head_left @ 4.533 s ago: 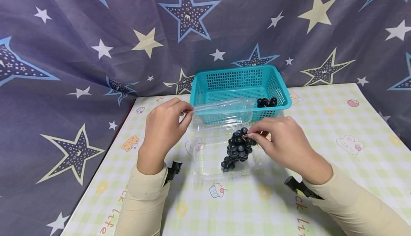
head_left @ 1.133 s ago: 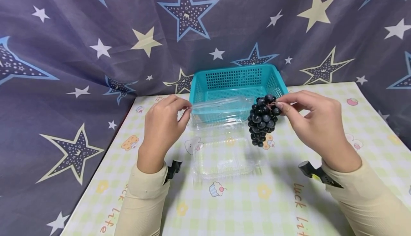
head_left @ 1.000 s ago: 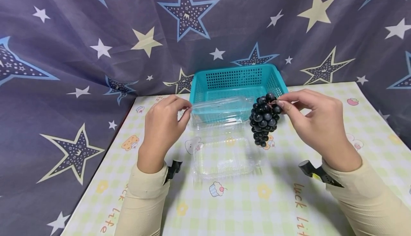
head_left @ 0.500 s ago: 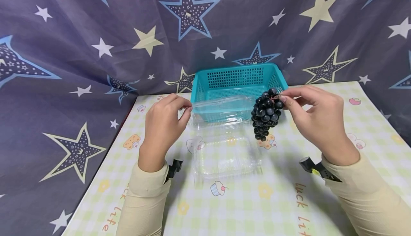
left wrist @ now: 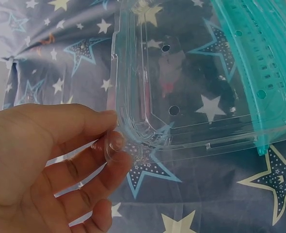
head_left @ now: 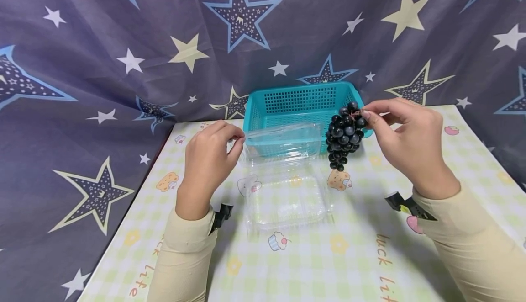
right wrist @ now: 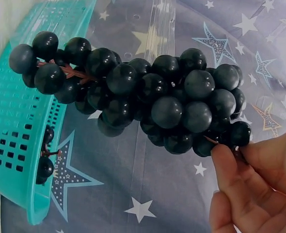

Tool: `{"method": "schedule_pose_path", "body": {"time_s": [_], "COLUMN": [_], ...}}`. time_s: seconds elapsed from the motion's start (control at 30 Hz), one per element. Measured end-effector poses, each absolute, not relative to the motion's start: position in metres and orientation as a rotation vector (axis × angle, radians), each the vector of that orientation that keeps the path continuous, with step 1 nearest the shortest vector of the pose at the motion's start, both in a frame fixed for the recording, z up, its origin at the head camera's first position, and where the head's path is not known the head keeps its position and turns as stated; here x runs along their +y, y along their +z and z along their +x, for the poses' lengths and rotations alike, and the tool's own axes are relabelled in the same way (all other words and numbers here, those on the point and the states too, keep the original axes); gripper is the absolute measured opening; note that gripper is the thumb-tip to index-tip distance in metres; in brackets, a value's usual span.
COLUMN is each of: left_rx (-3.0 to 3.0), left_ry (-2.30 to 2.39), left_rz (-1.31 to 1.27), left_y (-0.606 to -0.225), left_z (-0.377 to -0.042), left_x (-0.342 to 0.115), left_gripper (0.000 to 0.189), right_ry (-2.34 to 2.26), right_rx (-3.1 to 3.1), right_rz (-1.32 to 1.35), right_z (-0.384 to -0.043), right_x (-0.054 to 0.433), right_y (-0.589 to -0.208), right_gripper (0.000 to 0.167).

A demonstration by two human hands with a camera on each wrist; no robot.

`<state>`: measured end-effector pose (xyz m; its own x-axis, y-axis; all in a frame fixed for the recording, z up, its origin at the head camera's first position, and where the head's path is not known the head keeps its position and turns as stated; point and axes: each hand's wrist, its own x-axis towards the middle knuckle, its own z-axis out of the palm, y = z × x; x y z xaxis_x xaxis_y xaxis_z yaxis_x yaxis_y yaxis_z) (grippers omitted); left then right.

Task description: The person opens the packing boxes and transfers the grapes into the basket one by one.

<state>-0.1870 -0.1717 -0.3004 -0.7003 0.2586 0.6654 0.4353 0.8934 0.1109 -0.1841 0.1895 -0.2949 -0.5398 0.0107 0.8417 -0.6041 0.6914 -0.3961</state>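
My right hand (head_left: 411,144) pinches the stem of a bunch of dark grapes (head_left: 344,135). The bunch hangs in the air before the right end of the teal basket (head_left: 302,97), narrow end down. At the left, my left hand (head_left: 211,165) pinches a corner of the clear plastic container's lid (left wrist: 182,131) between thumb and fingers. That lid stands raised in front of the basket, while the container's base (head_left: 289,201) lies flat on the table with nothing in it. In the right wrist view, a second bunch of grapes (right wrist: 46,167) shows partly in the basket.
A light green checked cloth with printed cartoons covers the table (head_left: 312,270). Behind the basket hangs a dark curtain (head_left: 164,14) with stars. A black strap-on camera mount sits at each wrist.
The grapes were over the container's base 4.5 seconds ago. My right hand has since lifted them up and to the right, rising further in the last second. The left hand stays at the lid.
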Motion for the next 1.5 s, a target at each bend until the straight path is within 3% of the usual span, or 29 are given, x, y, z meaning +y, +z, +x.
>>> {"method": "schedule_pose_path", "body": {"time_s": [1.5], "left_rx": [-2.367], "left_ry": [-0.366], "left_rz": [-0.504], "left_y": [-0.300], "left_z": [-0.189], "left_x": [-0.174], "left_gripper": [0.006], "right_ry": [0.835], "right_rx": [-1.975], "right_rz": [0.320], "right_z": [-0.226], "right_x": [0.203], "right_y": [-0.264], "right_gripper": [0.015]}}
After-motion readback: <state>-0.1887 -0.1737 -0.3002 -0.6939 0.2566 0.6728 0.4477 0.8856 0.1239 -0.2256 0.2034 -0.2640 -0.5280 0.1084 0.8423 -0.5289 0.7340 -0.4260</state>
